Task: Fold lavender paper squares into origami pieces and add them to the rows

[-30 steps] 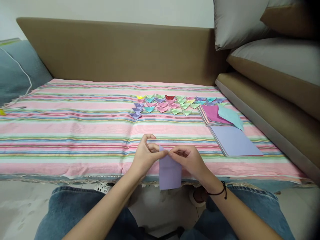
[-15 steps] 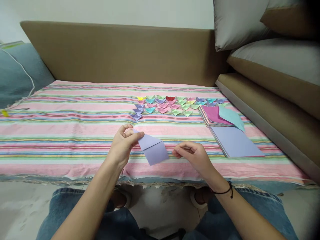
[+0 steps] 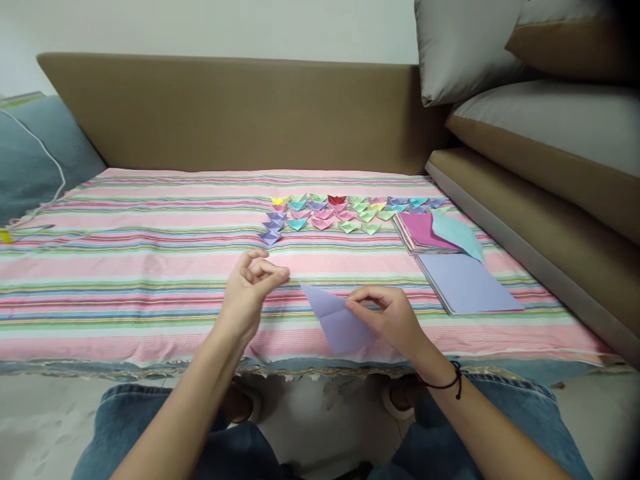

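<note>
A lilac sheet of folding paper [image 3: 335, 320], with a crease across it and one pointed corner at the left, hangs over the striped cloth. My right hand [image 3: 393, 317] pinches its right edge between thumb and fingers. My left hand [image 3: 250, 290] is just left of the paper's point, apart from it, thumb and index finger pressed together with nothing visible between them. Beyond the hands, several small folded paper boats [image 3: 323, 223] in many colours lie in rows.
To the right lie a stack of lilac paper [image 3: 467, 283] and a stack topped with magenta and pale blue sheets [image 3: 420, 230]. Large cushions [image 3: 540, 127] line the right side; a brown backrest [image 3: 240, 113] stands behind. Scissors with a yellow handle [image 3: 6, 236] lie far left, near a white cable [image 3: 50, 157].
The lilac paper has passed from my left hand to my right hand. It has moved a little right and towards me, and my left fingers have let go.
</note>
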### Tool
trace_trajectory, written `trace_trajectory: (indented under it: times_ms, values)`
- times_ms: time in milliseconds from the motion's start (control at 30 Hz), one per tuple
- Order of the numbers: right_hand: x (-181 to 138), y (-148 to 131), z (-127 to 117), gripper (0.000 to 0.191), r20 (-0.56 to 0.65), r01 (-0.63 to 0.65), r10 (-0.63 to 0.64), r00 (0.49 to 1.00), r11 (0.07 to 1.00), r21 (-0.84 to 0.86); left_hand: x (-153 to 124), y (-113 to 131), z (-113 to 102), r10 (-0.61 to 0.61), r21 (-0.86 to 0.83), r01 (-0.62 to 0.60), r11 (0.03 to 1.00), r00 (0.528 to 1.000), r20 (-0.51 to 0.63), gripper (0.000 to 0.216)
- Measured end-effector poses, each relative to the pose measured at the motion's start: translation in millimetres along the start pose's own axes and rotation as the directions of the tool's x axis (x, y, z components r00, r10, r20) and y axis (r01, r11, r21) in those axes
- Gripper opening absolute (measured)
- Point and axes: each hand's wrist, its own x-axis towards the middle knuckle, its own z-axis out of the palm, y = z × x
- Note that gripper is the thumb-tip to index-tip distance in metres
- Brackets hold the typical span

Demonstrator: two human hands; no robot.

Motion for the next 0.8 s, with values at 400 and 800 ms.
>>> trace_trajectory:
  times_ms: [400,800]
  values:
    - [-8,-4,0,0.021,0.039,0.493,-0.698,0.715,0.464,-0.736,-44,-20,44,-0.095,0.250,-0.003,0.968,0.921,0.378,0.031]
    - [5,3,-17,0.048,-0.052,0.268,-0.277,0.960,0.955,-0.128,-18,-15,14,-0.093,0.244,0.069,0.967,0.991,0.092,0.028]
